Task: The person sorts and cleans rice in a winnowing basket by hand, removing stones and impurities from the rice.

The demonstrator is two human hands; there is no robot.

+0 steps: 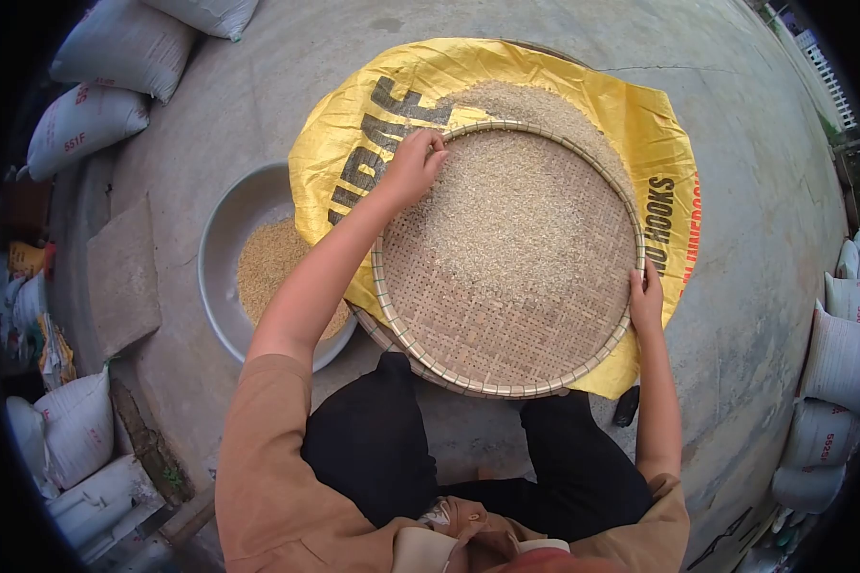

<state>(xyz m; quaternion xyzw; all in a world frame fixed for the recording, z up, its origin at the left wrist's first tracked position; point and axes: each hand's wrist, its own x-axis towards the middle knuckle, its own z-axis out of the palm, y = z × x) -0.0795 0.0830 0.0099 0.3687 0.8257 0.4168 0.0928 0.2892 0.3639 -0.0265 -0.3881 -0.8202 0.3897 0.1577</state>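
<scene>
A round woven bamboo winnowing tray (506,349) with a pale bound rim is in front of me, above my knees. Pale grain (506,220) is spread over its upper and middle part; the weave nearest me is bare. My left hand (416,170) is closed at the upper left rim, fingers curled, fingertips partly hidden. On the right, my right hand (646,298) grips the rim, its thumb on the inner side. Beneath the tray is a yellow printed sack (349,134), with more pale grain (535,100) lying on it beyond the far rim.
To the left stands a metal basin (222,310) holding yellower grain (269,263). Part of another woven rim shows under the sack. Filled white sacks (129,48) lie at upper left, with more sacks (836,363) along the right. A small black object (626,408) lies near my right forearm.
</scene>
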